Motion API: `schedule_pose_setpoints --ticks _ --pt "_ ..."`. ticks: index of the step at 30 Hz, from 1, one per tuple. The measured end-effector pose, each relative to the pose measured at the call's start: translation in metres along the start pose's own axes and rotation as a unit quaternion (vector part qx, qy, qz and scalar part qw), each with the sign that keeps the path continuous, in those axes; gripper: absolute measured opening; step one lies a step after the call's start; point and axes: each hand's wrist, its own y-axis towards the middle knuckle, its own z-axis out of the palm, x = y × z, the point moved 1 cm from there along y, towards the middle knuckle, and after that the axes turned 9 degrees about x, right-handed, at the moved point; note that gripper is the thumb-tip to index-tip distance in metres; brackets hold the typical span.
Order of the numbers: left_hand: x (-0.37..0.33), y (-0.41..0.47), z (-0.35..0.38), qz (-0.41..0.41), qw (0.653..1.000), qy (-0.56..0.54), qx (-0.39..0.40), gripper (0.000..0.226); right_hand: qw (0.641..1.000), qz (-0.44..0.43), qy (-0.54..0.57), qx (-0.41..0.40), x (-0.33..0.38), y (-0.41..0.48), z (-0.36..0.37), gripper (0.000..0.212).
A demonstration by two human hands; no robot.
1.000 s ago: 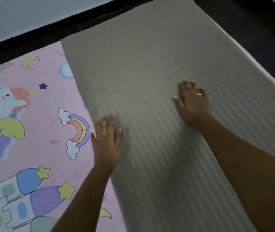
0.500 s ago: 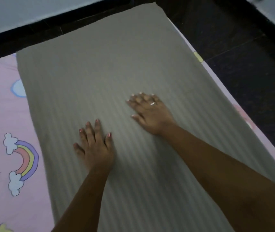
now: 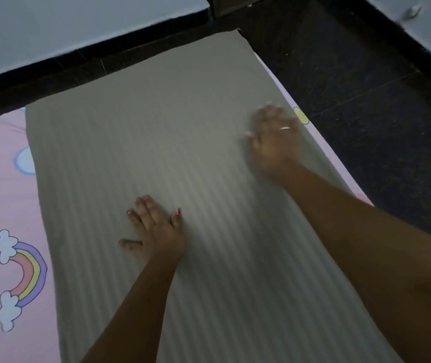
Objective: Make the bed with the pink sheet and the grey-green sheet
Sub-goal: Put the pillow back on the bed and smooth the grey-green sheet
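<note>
As the left hand (image 3: 156, 231) presses, the grey-green sheet (image 3: 156, 127) runs lengthwise away.

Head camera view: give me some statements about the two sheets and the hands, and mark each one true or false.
1. The striped grey-green sheet lies over the pink cartoon-print sheet. True.
2. The right hand wears a ring. True.
3. The left hand grips a bunched-up corner. False: it lies flat, fingers spread, on the grey-green sheet.
4. The right hand lies on the pink cartoon-print sheet. False: it is on the grey-green sheet, near its right edge.
</note>
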Motion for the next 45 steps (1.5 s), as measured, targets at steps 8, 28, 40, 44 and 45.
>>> schedule_pose_setpoints --ticks 8,28,40,44,45 --pt "-0.029 0.021 0.002 0.055 0.996 0.060 0.042 0.070 0.966 -0.235 -0.056 0.088 0.055 0.015 0.032 0.059" --pt "0.017 -0.022 0.023 0.144 0.987 0.065 -0.033 0.054 0.972 -0.223 -0.034 0.059 0.089 -0.094 0.063 0.062" --pt "0.209 -0.248 0.103 0.092 0.994 0.010 -0.065 0.058 0.908 -0.393 -0.066 0.130 0.119 -0.366 0.109 0.063" --pt "0.274 -0.322 0.120 0.075 0.996 0.024 -0.039 0.060 0.889 -0.420 -0.060 0.174 0.149 -0.477 0.119 0.060" --pt "0.289 -0.342 0.125 0.062 0.997 0.027 -0.045 0.061 0.887 -0.419 -0.058 0.186 0.158 -0.503 0.120 0.061"
